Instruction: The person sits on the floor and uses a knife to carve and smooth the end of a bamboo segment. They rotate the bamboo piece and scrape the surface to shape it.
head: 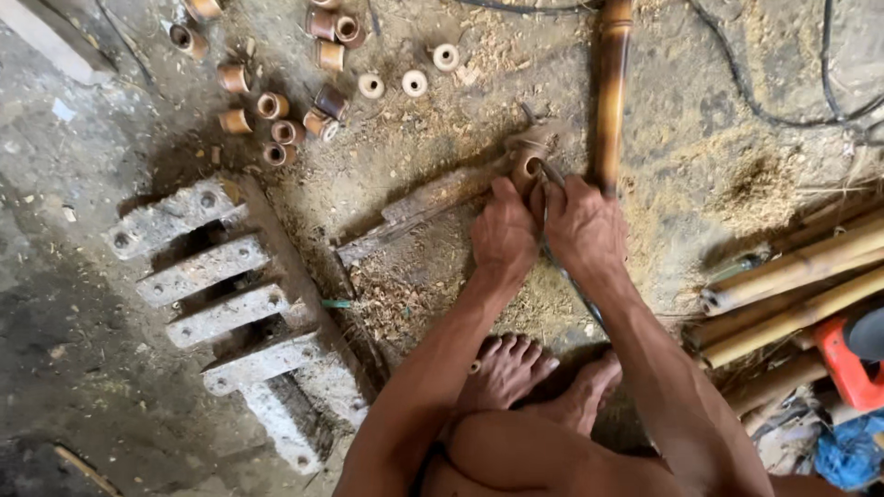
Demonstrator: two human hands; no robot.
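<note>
Left hand [503,232]: fingers curled shut around the bamboo ring [527,158], steadying it on the wooden block [419,210].
Right hand [582,225]: clenched on a thin metal tool [555,175], its tip at the ring's open mouth.
Ring position: on the sawdust-covered floor [700,138], just beside the long bamboo pole [611,92].
Surroundings: cut bamboo rings [276,106] scattered upper left; bamboo stalks [792,294] stacked at right; concrete frame [230,304] lying at left.

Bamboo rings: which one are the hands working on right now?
The bamboo ring on the plank, gripped between left hand and right hand. The other rings lie loose at upper left, untouched.
</note>
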